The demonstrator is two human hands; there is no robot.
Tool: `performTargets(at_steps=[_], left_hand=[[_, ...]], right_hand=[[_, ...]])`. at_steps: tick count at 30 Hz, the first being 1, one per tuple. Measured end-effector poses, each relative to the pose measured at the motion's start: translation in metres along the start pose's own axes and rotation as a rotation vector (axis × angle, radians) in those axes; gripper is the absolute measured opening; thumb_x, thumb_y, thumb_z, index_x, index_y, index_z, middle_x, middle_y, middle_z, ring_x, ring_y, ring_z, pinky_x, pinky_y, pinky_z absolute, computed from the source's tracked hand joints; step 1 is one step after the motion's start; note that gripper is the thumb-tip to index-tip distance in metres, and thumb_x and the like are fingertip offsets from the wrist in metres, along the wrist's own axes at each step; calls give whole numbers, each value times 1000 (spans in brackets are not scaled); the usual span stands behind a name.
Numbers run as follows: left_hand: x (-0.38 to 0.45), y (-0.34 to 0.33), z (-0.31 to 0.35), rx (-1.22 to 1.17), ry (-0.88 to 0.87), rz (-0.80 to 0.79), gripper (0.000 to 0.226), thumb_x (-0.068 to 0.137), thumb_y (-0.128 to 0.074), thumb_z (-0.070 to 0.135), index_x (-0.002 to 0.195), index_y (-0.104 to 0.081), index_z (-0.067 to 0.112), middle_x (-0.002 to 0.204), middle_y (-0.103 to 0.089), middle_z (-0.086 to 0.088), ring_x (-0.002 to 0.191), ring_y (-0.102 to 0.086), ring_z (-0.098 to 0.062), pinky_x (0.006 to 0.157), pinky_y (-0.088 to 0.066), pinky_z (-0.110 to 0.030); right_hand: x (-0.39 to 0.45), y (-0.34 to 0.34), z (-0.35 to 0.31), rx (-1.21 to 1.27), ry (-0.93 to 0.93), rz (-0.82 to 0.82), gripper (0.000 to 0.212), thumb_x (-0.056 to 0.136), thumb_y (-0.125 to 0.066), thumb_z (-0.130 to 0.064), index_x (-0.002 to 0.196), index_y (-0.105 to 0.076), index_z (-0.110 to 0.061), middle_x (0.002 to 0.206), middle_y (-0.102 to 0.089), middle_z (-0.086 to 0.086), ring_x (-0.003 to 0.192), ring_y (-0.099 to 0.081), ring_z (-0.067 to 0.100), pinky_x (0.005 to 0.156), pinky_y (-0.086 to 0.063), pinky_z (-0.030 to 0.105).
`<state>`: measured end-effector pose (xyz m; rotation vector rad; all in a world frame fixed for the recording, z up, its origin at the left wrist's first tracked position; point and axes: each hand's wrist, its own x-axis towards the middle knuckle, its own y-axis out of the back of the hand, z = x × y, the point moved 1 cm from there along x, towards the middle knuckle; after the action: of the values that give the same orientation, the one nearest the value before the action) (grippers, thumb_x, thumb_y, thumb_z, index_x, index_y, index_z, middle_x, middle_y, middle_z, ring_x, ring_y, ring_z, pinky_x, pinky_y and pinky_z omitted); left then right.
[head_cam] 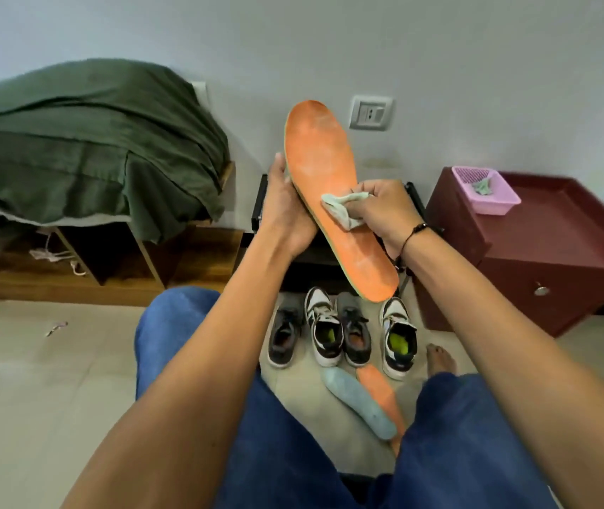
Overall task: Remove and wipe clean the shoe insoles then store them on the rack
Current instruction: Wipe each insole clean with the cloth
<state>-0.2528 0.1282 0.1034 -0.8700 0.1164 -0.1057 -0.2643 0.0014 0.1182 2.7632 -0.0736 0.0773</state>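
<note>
My left hand (286, 207) grips the left edge of a long orange insole (322, 159) held up in front of me, its toe end pointing up. A pale green cloth (341, 211) is bunched in my right hand (385, 211) and pressed against the middle of the insole. Behind my hands stands a low black shoe rack (256, 211), mostly hidden. On the floor below lie a pale blue insole (359, 402) and a second orange insole (381, 394), side by side. Several shoes stand in a row: two grey ones (284, 336) and two white-and-black sneakers (324, 328) with yellow-green linings.
A dark red cabinet (550, 251) at the right carries a pink basket (486, 191) holding a cloth. A table draped in green fabric (91, 141) stands at the left. My knees in blue jeans (183, 325) and a bare foot (440, 358) flank the shoes.
</note>
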Motion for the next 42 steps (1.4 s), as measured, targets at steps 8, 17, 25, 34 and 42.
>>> performTargets(at_steps=[8, 17, 25, 34, 42], left_hand=[[23, -7, 18, -113, 31, -241, 77, 89, -34, 66, 129, -50, 2, 116, -57, -20, 110, -53, -40, 105, -33, -51], [32, 13, -22, -204, -65, -261, 85, 80, -26, 76, 113, -62, 7, 110, -61, -12, 94, -58, -31, 79, -50, -43], [27, 46, -60, -390, 20, -234, 63, 76, -39, 45, 116, -57, 0, 110, -58, -18, 100, -56, -35, 97, -38, -59], [24, 89, -47, -363, -19, -33, 42, 67, -39, 25, 80, -74, 6, 83, -70, -10, 75, -67, -23, 73, -55, -29], [31, 112, -40, -227, 41, -29, 59, 96, -26, 53, 111, -64, 9, 104, -67, -11, 98, -64, -20, 88, -51, -32]], right_hand=[[-4, 4, -21, 149, 17, -75, 24, 78, -60, 6, 61, -58, -11, 55, -55, 4, 47, -48, 9, 51, -38, 23], [7, 8, 18, -11, 24, -70, 26, 78, -63, -2, 59, -62, -19, 64, -63, -7, 63, -56, 9, 63, -44, 31], [28, 2, 6, -258, 322, 257, 17, 83, -55, -8, 76, -59, -24, 75, -62, -8, 59, -58, 15, 61, -52, 41], [65, -90, 22, -572, 528, 191, 17, 80, -61, -4, 94, -67, -10, 96, -64, 10, 89, -58, 27, 68, -29, 17], [67, -125, 33, -565, 614, 264, 8, 80, -60, -10, 79, -64, -3, 82, -62, 13, 69, -53, 21, 59, -21, 15]])
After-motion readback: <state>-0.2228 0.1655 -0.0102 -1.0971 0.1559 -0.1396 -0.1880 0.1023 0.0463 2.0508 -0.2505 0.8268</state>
